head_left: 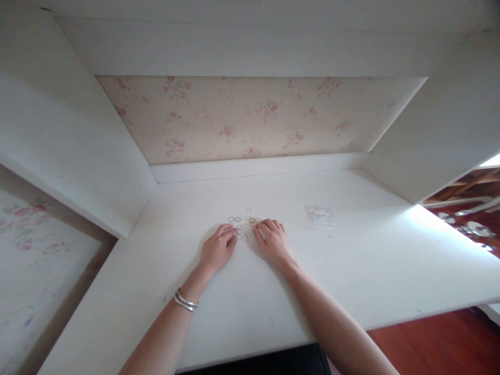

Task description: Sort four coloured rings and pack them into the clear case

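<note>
Several small thin rings (239,229) lie flat on the white desk in a loose group between my hands, some silvery and some gold-toned. On the left, my left hand (219,247) rests on the desktop with bent fingers and a gap between thumb and forefinger, their tips beside the silvery rings. From the other side, my right hand (271,239) has thumb and forefinger pinched at the edge of the gold-toned rings (252,221), apparently on one of them. Its fingertips partly cover what they touch. A single ring (249,209) lies farther back.
A small clear plastic bag (320,215) lies right of my right hand. White panels enclose the desk (351,260) at left, right and above, with floral wallpaper (269,120) behind. A black seat edge (265,362) shows at the front. Shiny objects (478,228) stand beyond the right edge.
</note>
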`<state>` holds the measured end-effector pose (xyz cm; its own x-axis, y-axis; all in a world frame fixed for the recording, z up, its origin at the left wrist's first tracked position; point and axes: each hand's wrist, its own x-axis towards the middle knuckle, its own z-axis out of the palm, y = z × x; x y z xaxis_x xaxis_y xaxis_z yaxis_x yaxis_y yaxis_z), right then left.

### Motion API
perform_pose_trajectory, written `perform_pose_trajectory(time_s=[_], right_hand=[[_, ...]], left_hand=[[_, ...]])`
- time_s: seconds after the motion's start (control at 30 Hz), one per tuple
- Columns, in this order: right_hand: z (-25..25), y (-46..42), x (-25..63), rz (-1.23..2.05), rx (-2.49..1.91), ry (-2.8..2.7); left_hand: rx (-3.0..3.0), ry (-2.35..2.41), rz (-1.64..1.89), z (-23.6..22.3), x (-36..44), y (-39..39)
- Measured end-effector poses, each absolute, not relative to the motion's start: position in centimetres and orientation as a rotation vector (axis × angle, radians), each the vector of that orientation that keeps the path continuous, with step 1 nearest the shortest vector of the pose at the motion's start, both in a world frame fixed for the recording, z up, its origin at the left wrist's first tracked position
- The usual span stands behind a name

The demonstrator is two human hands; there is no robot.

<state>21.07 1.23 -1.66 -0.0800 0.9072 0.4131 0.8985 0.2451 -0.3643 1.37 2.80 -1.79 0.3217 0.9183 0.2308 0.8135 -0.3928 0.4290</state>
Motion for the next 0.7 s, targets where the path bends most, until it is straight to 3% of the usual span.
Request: perform_pose_trajectory(time_s=[0.47,0.7], right_hand=[[-2.30,1.63,21.84,0.363,-1.625,-1.756],[-2.31,1.51,21.49,0.278,-1.550,-2.010]], left_hand=[[2.426,1.536,0.598,-1.40,1.24,2.33],[2.458,1.491,0.584,-1.16,1.15,2.18]])
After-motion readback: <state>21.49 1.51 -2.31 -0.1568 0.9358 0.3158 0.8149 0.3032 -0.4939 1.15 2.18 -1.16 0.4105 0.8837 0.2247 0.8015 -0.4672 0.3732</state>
